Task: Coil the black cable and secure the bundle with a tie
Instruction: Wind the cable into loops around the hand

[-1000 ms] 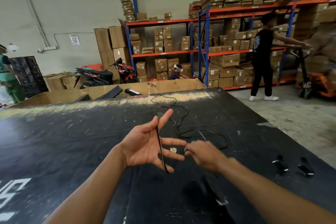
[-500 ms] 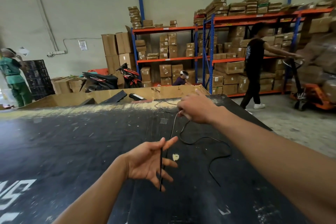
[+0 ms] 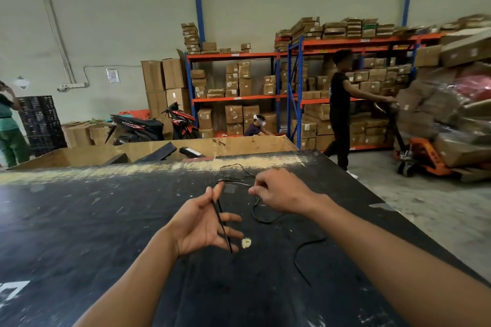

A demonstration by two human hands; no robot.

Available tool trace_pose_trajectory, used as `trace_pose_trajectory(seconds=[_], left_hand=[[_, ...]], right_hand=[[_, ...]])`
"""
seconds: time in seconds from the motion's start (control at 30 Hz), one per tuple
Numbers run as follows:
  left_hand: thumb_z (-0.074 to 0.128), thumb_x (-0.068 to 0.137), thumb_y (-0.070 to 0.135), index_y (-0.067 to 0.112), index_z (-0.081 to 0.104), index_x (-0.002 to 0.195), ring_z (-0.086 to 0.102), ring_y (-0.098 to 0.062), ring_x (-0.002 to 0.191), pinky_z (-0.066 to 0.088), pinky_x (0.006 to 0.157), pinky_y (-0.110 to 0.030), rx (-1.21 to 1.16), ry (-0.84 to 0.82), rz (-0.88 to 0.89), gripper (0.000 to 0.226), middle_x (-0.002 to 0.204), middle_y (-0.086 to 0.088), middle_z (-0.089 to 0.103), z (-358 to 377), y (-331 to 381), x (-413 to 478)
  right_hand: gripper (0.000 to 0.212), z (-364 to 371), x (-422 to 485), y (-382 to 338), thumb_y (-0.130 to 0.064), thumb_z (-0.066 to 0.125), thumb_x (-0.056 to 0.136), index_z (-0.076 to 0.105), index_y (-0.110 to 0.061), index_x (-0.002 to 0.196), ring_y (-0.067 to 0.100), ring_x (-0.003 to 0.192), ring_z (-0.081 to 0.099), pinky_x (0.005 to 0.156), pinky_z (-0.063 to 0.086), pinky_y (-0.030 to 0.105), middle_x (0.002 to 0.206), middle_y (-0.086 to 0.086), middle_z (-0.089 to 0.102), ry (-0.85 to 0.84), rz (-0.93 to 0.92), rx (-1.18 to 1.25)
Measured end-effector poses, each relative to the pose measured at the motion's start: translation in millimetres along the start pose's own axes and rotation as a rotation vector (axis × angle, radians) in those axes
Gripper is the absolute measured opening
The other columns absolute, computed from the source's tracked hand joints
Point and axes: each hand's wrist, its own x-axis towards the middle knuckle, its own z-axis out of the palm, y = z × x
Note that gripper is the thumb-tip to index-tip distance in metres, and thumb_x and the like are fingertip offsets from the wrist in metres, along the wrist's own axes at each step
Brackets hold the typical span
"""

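Observation:
A thin black cable (image 3: 265, 220) lies in loose curves on the black table (image 3: 79, 220). My left hand (image 3: 204, 223) is palm up with fingers spread, and a straight stretch of the cable runs across it, pinched between thumb and forefinger. My right hand (image 3: 279, 191) is a little farther and to the right, fingers closed on the cable near the table's far edge. The cable's loose end (image 3: 303, 271) trails on the table under my right forearm. No tie is visible.
A pale scrap (image 3: 246, 242) lies beside my left hand. Open cardboard boxes (image 3: 252, 144) stand behind the table. To the right a person (image 3: 340, 106) pushes an orange pallet jack (image 3: 425, 156) loaded with boxes. Shelving and a motorbike (image 3: 148, 127) stand at the back; another person (image 3: 8, 124) is far left.
My right hand reached out to the far cable, then came back toward my left hand with it. The left hand kept its hold and stayed nearly still. The person at right walked on.

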Motion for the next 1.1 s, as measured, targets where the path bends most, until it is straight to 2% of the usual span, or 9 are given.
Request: trace_pose_trajectory(seconds=[0.07,0.2,0.37,0.53,0.67,0.73,0.97,1.03,1.1], left_hand=[[0.028,0.096,0.059,0.063,0.034,0.133,0.048,-0.065,0.114,0.042,0.084,-0.077,-0.036,-0.003,0.063,0.039,0.139,-0.037,0.039,2,8,3],[0.028,0.096,0.057,0.05,0.057,0.117,0.049,-0.067,0.111,0.039,0.083,-0.08,-0.092,-0.008,0.156,0.037,0.135,-0.038,0.042,3,27,2],[0.027,0.097,0.057,0.05,0.057,0.123,0.046,-0.068,0.113,0.042,0.083,-0.077,-0.127,-0.008,0.217,0.04,0.139,-0.041,0.035,7,36,1],[0.032,0.095,0.056,0.051,0.051,0.13,0.042,-0.068,0.117,0.037,0.088,-0.079,-0.13,-0.077,0.234,0.04,0.142,-0.041,0.034,21,35,-1],[0.035,0.093,0.055,0.056,0.045,0.132,0.043,-0.066,0.119,0.036,0.089,-0.079,-0.091,-0.141,0.251,0.041,0.142,-0.039,0.037,37,33,-3],[0.031,0.095,0.057,0.055,0.046,0.133,0.044,-0.065,0.12,0.037,0.088,-0.079,-0.077,-0.172,0.237,0.041,0.141,-0.039,0.039,44,33,-5],[0.029,0.096,0.058,0.059,0.032,0.139,0.026,-0.061,0.134,0.025,0.098,-0.079,0.034,-0.464,0.015,0.043,0.151,-0.032,0.029,55,15,-18],[0.024,0.097,0.059,0.06,0.025,0.141,0.017,-0.06,0.137,0.023,0.098,-0.077,0.052,-0.55,-0.06,0.044,0.156,-0.031,0.019,57,5,-22],[0.021,0.097,0.06,0.062,0.021,0.141,0.015,-0.057,0.139,0.027,0.098,-0.075,0.07,-0.583,-0.132,0.044,0.157,-0.03,0.016,56,-2,-28]], right_hand=[[0.024,13,-11,-1,-0.039,0.056,0.094,0.069,-0.019,0.09,0.018,0.078,0.064,0.075,0.053,0.039,0.083,-0.001,0.07,-0.061,0.009,0.056],[0.02,37,-38,3,-0.031,0.054,0.095,0.061,-0.022,0.079,0.018,0.066,0.069,0.066,0.054,0.034,0.074,0.005,0.071,-0.154,0.037,0.258],[0.019,61,-62,3,-0.021,0.052,0.096,0.061,-0.015,0.082,0.011,0.061,0.065,0.063,0.05,0.024,0.07,0.001,0.069,-0.306,0.064,0.599],[0.021,74,-70,7,-0.022,0.046,0.099,0.063,-0.014,0.09,-0.006,0.063,0.06,0.059,0.042,0.014,0.085,0.005,0.072,-0.391,0.051,0.559],[0.024,79,-66,12,-0.021,0.048,0.099,0.067,-0.008,0.098,0.017,0.096,0.069,0.094,0.05,0.036,0.104,0.016,0.074,-0.417,0.026,0.53],[0.023,79,-63,13,-0.024,0.05,0.098,0.069,-0.011,0.1,0.02,0.106,0.066,0.102,0.047,0.038,0.109,0.011,0.073,-0.434,-0.011,0.475],[0.017,70,-45,20,-0.036,0.062,0.09,0.068,-0.027,0.102,0.01,0.098,0.064,0.095,0.048,0.033,0.1,-0.009,0.072,-0.448,-0.032,0.216],[0.007,58,-36,27,-0.038,0.06,0.09,0.067,-0.038,0.088,0.007,0.086,0.065,0.084,0.048,0.027,0.085,-0.014,0.07,-0.425,-0.051,0.137],[0.01,44,-26,36,-0.032,0.062,0.089,0.069,-0.037,0.083,0.008,0.087,0.067,0.087,0.051,0.03,0.089,-0.009,0.074,-0.379,-0.038,0.027]])
